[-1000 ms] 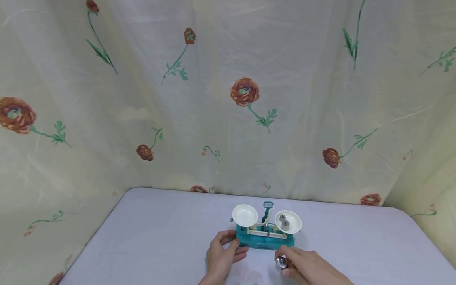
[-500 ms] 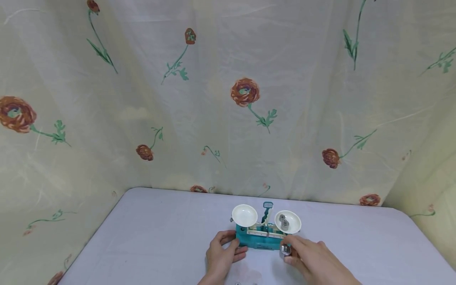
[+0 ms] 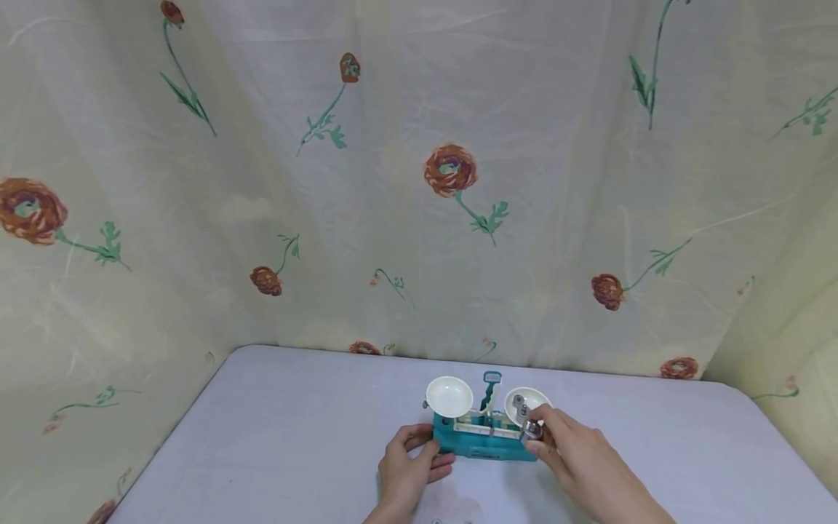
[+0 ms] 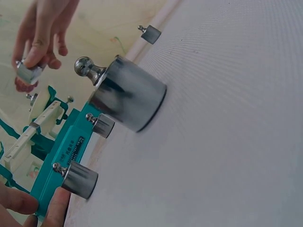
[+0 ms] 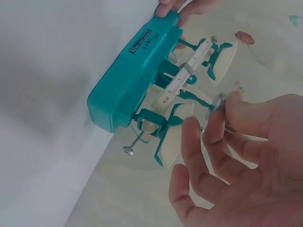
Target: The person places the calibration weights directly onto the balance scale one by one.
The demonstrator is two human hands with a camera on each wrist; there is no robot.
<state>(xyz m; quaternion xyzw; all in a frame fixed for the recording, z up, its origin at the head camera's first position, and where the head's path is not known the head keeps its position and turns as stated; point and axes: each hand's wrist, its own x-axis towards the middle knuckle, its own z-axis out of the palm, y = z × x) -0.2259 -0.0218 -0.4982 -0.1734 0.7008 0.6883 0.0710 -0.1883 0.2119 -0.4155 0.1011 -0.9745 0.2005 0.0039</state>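
Note:
A teal balance scale [image 3: 484, 445] with two white pans stands on the table. My left hand [image 3: 404, 469] holds the left end of its base, fingers on both sides, as the left wrist view [image 4: 40, 201] also shows. Two small metal weights [image 3: 519, 401] sit in the right pan [image 3: 538, 397], partly covered by my right hand [image 3: 583, 455]. That hand pinches a larger shiny metal weight [image 3: 532, 430] between thumb and fingers, above the front edge of the right pan. The left pan [image 3: 449, 397] bears nothing visible. In the right wrist view, fingers hide most of the held weight [image 5: 220, 101].
Several knobbed metal weights stand on the table in the left wrist view: a large one [image 4: 130, 94], smaller ones [image 4: 80, 179] near the scale base and one farther off [image 4: 151, 34]. A flowered curtain [image 3: 524, 218] hangs behind the white table [image 3: 294, 437].
My right hand has lifted the weight from in front of the scale, up and to the right, toward the right pan. The left hand has stayed on the base.

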